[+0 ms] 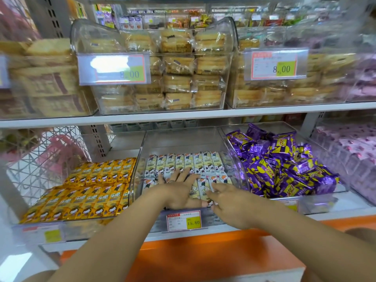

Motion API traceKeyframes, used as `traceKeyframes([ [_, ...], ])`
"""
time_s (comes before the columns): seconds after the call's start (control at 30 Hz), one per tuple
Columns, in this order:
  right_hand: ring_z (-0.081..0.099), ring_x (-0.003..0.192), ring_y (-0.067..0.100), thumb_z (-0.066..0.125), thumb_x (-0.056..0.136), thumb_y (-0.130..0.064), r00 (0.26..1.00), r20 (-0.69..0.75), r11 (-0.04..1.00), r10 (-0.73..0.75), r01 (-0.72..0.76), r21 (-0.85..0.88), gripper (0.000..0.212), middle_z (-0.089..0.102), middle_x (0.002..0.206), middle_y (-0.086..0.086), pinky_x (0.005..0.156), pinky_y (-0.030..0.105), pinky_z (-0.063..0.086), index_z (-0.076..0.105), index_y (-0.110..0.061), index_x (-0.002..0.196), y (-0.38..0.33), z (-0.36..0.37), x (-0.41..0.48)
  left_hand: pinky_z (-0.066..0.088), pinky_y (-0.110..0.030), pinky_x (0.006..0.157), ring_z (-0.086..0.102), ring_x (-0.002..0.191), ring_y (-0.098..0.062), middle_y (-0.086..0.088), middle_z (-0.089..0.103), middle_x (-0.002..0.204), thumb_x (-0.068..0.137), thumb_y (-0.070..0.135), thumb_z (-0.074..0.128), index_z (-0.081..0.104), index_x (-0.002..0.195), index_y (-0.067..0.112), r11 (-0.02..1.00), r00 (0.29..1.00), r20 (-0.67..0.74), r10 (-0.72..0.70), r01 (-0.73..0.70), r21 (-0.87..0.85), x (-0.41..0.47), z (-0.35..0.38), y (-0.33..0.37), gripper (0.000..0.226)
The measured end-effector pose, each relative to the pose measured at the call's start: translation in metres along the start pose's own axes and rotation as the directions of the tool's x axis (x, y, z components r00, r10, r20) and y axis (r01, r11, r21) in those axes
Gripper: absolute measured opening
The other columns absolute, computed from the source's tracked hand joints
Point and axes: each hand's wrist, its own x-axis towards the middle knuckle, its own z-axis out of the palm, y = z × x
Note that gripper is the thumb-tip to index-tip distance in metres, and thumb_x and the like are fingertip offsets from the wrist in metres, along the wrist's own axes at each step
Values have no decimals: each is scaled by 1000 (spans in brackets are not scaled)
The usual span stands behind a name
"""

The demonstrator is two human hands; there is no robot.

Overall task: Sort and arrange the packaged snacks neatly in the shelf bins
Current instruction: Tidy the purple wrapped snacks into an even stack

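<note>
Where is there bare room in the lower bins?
Free: middle bin, bare floor behind the white packets to its back wall; also behind the yellow packets. Crowded: purple packets heaped; left hand and right hand at the middle bin's front.

Left hand [179, 190], right hand [232, 206] on pale snack packs [203, 161] in middle bin [179, 141]

Two hands [180, 189] [231, 206], three legible price tags [114, 68] [275, 65] [184, 220]

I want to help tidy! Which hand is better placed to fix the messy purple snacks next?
Probably right. The right hand is nearest the purple snacks; the left hand lies flat on the white packets, farther away.
</note>
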Motion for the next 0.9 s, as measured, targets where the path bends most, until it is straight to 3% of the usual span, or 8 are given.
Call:
traceKeyframes([
  [0.13, 27, 134, 30, 28, 102, -28, 999, 33, 1000, -26, 26, 1, 47, 29, 146, 17, 111, 40, 26, 33, -5, 142, 0, -3, -5, -12, -62, 111, -19, 144, -24, 5, -22, 157, 84, 73, 37, -12, 150, 30, 1000, 1000, -20, 3, -3, -8, -4, 4, -1, 93],
  [0.27, 38, 122, 33, 28, 101, -17, 998, 65, 999, -23, 20, 42, 38, 49, 126, 21, 101, 45, 37, 54, 2, 120, 0, -13, 0, -1, -51, 113, 12, 138, -26, 4, 13, 144, 86, 72, 36, -1, 152, 29, 1000, 997, -81, 14, -14, -3, -4, 2, 2, 87],
  [0.33, 49, 110, 30, 35, 98, -13, 999, 32, 1000, -19, 19, 20, 31, 53, 120, 18, 92, 41, 44, 60, 0, 111, 2, -21, 12, 3, -47, 111, 23, 133, -22, 3, 21, 139, 89, 67, 36, 7, 152, 27, 998, 989, -146, 20, -27, -49, -6, 1, -1, 80],
  [0.4, 50, 112, 28, 42, 96, -14, 999, -28, 999, -29, 30, 32, 30, 50, 127, 14, 91, 37, 45, 54, -4, 122, 5, -28, 26, 0, -51, 112, 26, 137, -20, 5, 27, 147, 92, 57, 43, 13, 151, 30, 989, 970, -241, 10, -44, -138, -7, 0, -7, 72],
  [0.5, 41, 127, 30, 50, 93, -24, 1000, 31, 993, 7, -11, 117, 50, 41, 141, 13, 102, 42, 40, 37, -8, 139, 6, -29, 42, 5, -53, 114, 31, 136, -15, 10, 38, 144, 91, 52, 50, 28, 145, 33, 982, 940, -341, 14, -77, -173, -10, 2, -15, 62],
  [0.63, 35, 134, 26, 54, 90, -28, 993, 122, 979, 8, -33, 200, 65, 29, 150, 10, 108, 38, 36, 26, -14, 147, 6, -31, 47, 0, -48, 116, 26, 137, -15, 11, 26, 147, 90, 58, 48, 26, 148, 30, 988, 968, -244, 58, -90, -123, -16, 6, -15, 68],
  [0.9, 29, 137, 21, 62, 89, -30, 995, 89, 968, -44, 21, 248, 72, 22, 152, 3, 111, 31, 29, 24, -16, 148, 8, -30, 39, 0, -49, 117, 6, 142, -24, 5, 7, 152, 88, 66, 40, 6, 151, 35, 999, 995, -92, 28, -30, -19, -18, 3, -14, 78],
])
